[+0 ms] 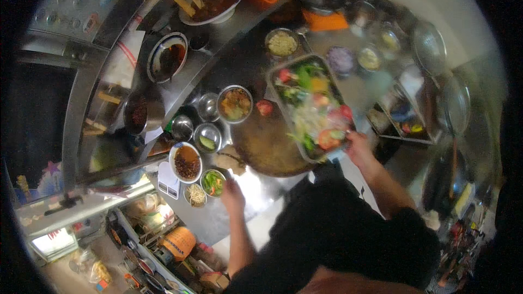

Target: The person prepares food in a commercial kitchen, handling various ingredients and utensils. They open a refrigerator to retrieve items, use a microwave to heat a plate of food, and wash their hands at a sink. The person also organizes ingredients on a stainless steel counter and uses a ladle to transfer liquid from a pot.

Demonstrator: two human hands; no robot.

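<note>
My right hand (359, 147) grips the near corner of a rectangular metal tray (291, 120) of mixed cut vegetables (318, 102), held above a round chopping board (257, 143). My left hand (233, 194) is beside a bowl of sliced green peppers (212, 183); blur hides whether its fingers touch the rim. A bowl of pale shreds (196, 195) sits next to the peppers. Farther off is an oval bowl of brown sauce with dark bits (186, 162). A red piece of food (264, 107) lies at the board's far edge, left of the tray.
Several metal bowls (207, 138) crowd the board's left side, near a kitchen scale (168, 179). Bowls of chopped white food (282, 43) and purple onion (340, 60) stand beyond the tray. A divided metal container (408, 130) is at right, a sauce dish (167, 57) on the upper-left ledge.
</note>
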